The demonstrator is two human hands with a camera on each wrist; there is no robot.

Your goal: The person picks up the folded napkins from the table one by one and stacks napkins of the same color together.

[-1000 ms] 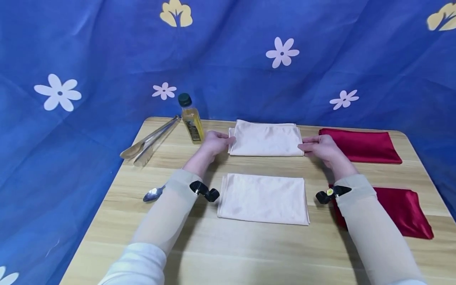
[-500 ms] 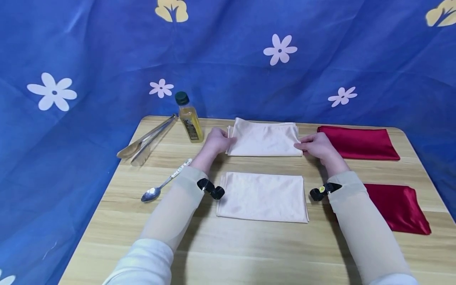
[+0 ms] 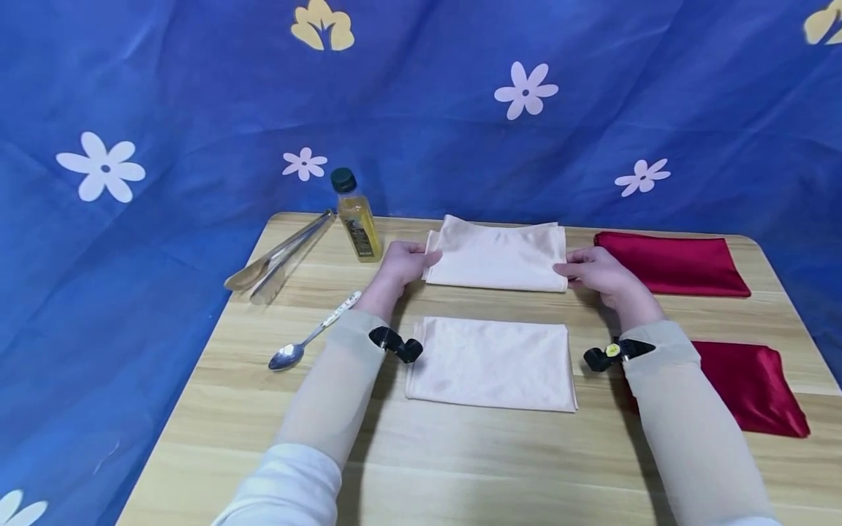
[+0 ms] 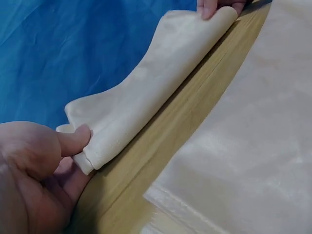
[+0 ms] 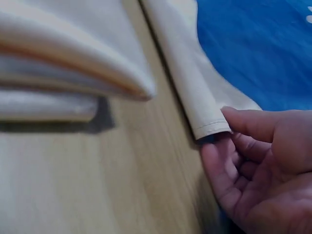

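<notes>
Far beige napkin (image 3: 498, 253) lies at 12 o'clock of the near beige napkin (image 3: 491, 363), long axis 9-to-3 — left hand (image 3: 401, 264) pinches its 9 o'clock end, right hand (image 3: 595, 272) its 3 o'clock end, both equally near.

Head camera looks forward and down over the pale wooden table (image 3: 460, 453). Each wrist camera sits close, low along the tabletop, and all three share the far folded cream cloth napkin (image 3: 496, 254) (image 4: 146, 92) (image 5: 195, 92).
</notes>
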